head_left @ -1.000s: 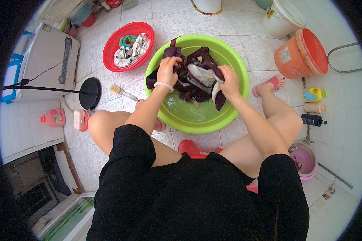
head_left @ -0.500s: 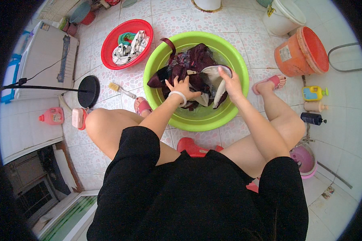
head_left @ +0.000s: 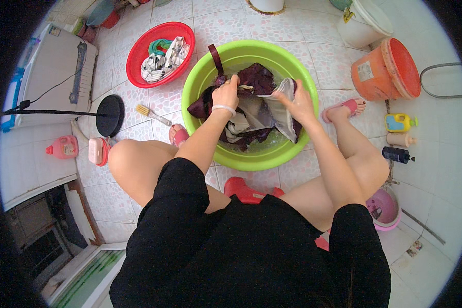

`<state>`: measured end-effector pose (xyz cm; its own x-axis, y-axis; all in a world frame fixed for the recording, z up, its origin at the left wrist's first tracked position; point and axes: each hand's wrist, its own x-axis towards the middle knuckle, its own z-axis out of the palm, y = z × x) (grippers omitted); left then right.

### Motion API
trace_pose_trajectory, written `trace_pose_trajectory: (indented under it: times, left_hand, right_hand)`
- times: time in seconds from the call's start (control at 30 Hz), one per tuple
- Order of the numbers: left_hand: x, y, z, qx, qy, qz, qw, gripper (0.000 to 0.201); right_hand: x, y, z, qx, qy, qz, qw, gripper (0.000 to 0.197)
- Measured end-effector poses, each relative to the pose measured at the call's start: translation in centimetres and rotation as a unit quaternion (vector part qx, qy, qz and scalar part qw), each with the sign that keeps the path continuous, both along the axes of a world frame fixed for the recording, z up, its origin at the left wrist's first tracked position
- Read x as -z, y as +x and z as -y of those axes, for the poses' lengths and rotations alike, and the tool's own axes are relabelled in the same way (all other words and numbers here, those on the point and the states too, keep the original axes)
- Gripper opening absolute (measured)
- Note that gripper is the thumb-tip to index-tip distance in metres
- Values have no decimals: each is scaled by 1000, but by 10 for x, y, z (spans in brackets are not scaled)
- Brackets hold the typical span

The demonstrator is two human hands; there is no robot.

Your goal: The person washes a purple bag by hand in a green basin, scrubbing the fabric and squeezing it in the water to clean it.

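Note:
A wide lime-green basin sits between my feet with water in it. In the water lies a dark maroon garment with a pale lining turned outward. My left hand, with a white band at the wrist, is closed on the garment near the basin's middle. On the right side my right hand pinches a pale-lined edge of it between thumb and fingers, lifted a little. A maroon strap hangs over the far left rim.
A red basin with white and green clothes stands at the far left, near a scrub brush. On the right are an orange bucket, a white bucket and several bottles. A black round stand base is on the left.
My left hand has gone from spread fingers to closed on the garment, slightly farther away. The pale lining is opened out wider between my hands.

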<state>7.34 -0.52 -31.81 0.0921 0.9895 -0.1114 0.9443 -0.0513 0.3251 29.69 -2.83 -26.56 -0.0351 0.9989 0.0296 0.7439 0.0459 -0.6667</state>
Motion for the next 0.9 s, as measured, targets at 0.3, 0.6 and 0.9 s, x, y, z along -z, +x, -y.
trace_pose_trajectory:
  times: [0.3,0.6,0.9]
  left_hand:
    - [41,36,-25,79,-32,-91,992,94]
    - [149,61,-87,94,-78,-136,983,97]
    - [237,48,-148,152,-103,-74,980,85]
  right_hand:
    - [122,-2,-46,-27,-49,336,940,78]
    - [215,-6,-98,-5,-160,300,941,90]
    - [293,20,-154,-50,-109,357,926,62]
